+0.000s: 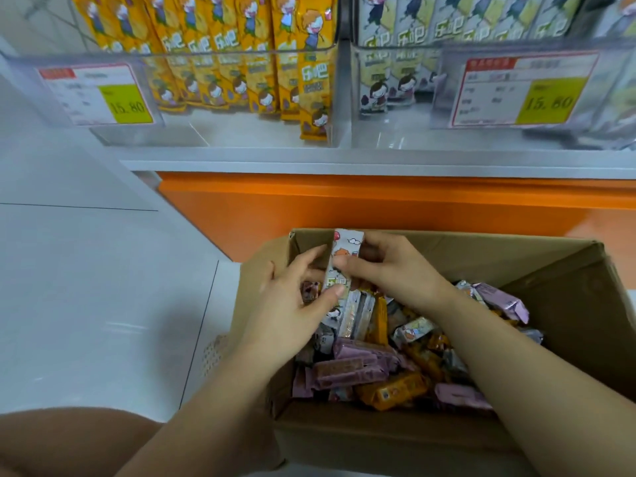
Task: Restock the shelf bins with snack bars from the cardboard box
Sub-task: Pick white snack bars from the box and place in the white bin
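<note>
Both hands pinch the white snack bar (344, 266) upright (long axis vertical)

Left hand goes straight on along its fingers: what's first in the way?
The white bar, which the left hand holds; beyond it probably the right hand, depth unclear.

a shop: clear shelf bins (241, 54) hold rows of identical snack bars (220, 29), each bin fronted by a price tag (523, 91) reading 15.80, over an orange base (344, 208); a box (481, 266) of mixed bars sits below.
</note>
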The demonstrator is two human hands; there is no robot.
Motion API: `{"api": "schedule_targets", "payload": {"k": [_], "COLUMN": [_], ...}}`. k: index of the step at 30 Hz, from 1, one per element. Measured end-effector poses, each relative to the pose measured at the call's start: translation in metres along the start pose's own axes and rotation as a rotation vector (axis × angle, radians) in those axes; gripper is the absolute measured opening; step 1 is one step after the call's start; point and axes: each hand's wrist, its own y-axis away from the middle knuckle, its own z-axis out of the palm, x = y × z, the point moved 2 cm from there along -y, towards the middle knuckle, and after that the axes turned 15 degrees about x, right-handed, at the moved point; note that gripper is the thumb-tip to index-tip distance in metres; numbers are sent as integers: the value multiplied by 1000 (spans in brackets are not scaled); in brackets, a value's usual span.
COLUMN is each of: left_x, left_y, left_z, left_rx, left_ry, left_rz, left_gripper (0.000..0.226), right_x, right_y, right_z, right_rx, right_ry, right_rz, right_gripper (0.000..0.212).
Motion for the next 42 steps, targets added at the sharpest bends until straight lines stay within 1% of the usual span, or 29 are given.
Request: {"api": "schedule_targets", "payload": {"k": [2, 3, 4, 5, 7, 8, 10, 13, 16, 19, 21, 24, 26, 27, 29, 32, 33, 37, 39, 40, 42], "left_x": [-3, -5, -6, -7, -7, -7, -9, -12, -15, -16, -17, -16, -16, -15, -16, -14, -9, 22, 44, 55, 77], "left_y": [-1, -2, -3, -5, -6, -6, -5, -5, -8, -10, -11, -12, -12, -13, -13, -9, -5, 4, 5, 4, 3], "left_z": [-3, -6, -9, -12, -16, -15, -12, -7, -4, -1, 0, 0, -2, -3, -6, -11, -13, -30, -46, -54, -69], "left_rx": [70, 109, 151, 186, 225, 231, 237, 235, 230, 239, 243, 245, 239, 233, 217, 170, 144, -42, -157, -208, -313], "left_ry": [115, 154, 178, 206, 299, 353, 413, 460, 470, 479, 479, 477, 472, 466, 419, 227, 198, 169, 138, 166, 303], "left_rz": [-41, -51, -58, -66, -109, -145, -196, -234, -243, -238, -236, -231, -232, -233, -226, -156, -141, -112, -46, -41, -63], "left_gripper": [44, 39, 35, 30, 29, 30, 30, 29, 28, 27, 26, 26, 25, 24, 26, 30, 33, 46, 61, 62, 41], "right_x": [2, 12, 24, 39, 69, 80, 97, 114, 124, 124, 121, 113, 99, 90, 65, 16, -1, -64, -91, -104, -124], "right_y": [1, 0, -1, -3, -6, -7, -10, -21, -30, -32, -30, -22, -15, -11, -3, 11, 17, 55, 78, 89, 108], "right_z": [1, -1, -3, -5, -5, -3, 2, 9, 15, 20, 23, 20, 14, 9, -4, -24, -29, -50, -60, -63, -70], "right_rx": [34, 72, 105, 111, 44, 1, -55, -101, -121, -92, -94, -71, -55, -51, -48, -24, -21, -33, -52, -64, -78], "right_ry": [-47, -23, 65, 222, 525, 617, 701, 720, 823, 827, 769, 648, 613, 613, 648, 740, 758, 802, 753, 719, 644], "right_rz": [58, 103, 132, 135, 118, 127, 167, 201, 218, 234, 245, 261, 221, 184, 94, -55, -98, -250, -281, -281, -287], "right_gripper": [34, 39, 42, 42, 38, 39, 49, 57, 60, 49, 39, 31, 24, 25, 29, 34, 35, 37, 37, 36, 38]}}
